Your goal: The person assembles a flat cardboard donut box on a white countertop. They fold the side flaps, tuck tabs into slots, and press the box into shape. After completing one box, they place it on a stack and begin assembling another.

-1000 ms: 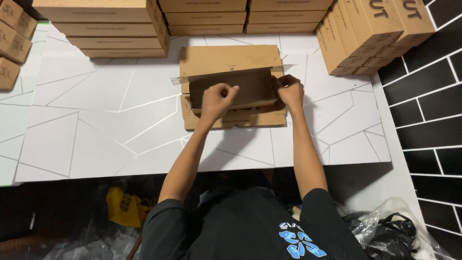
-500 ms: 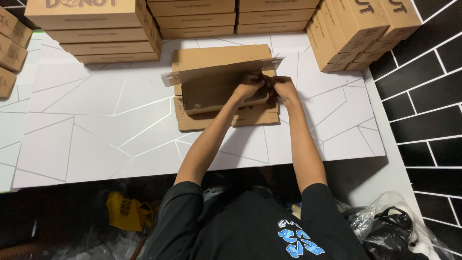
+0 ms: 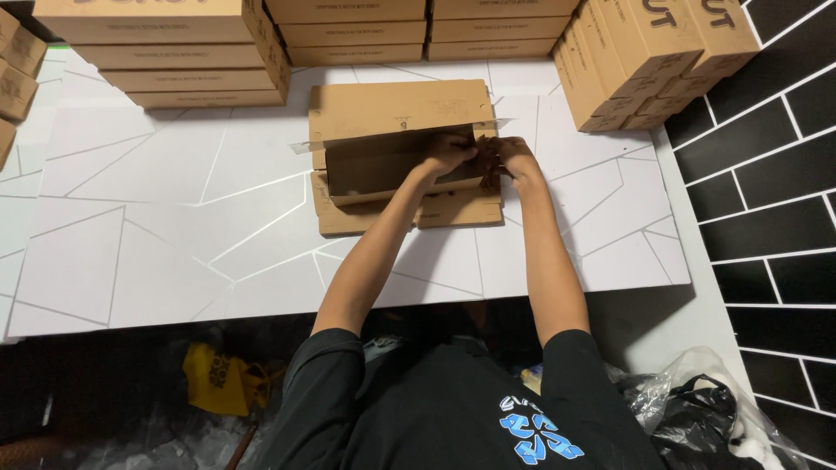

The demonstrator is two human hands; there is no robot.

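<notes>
Left fingers [image 3: 457, 150]: curled and pinched on the right end of the cardboard box [image 3: 383, 165]; tips pressed into the end flap
Right fingers [image 3: 498, 157]: closed on the same end from the outer side; both sets nearly touching
Left hand [image 3: 448, 153]: reaches across the open cavity; forearm crosses the front wall
Right hand [image 3: 514, 158]: sits just beside the left, at the box's right end
Box: half-folded, brown, lying mid-worktop; back panel flat behind, front flap flat in front; interior open and shadowed
Worktop [image 3: 131, 252]: white with thin silver lines; box well apart from its near edge
Stacks: finished boxes piled at the rear [image 3: 174, 52] and leaning at the right [image 3: 644, 61]
Doing it well, as I judge: hold the end wall upright with one hand, fold the flap along its crease with the other; press evenly so the side walls stay square
Hard to make out: the tab or slot under the fingers is hidden by both hands; the left end of the box is dim; stacks cut off at the top edge; dark bags [image 3: 714, 418] and a yellow item [image 3: 218, 379] below the worktop unclear
</notes>
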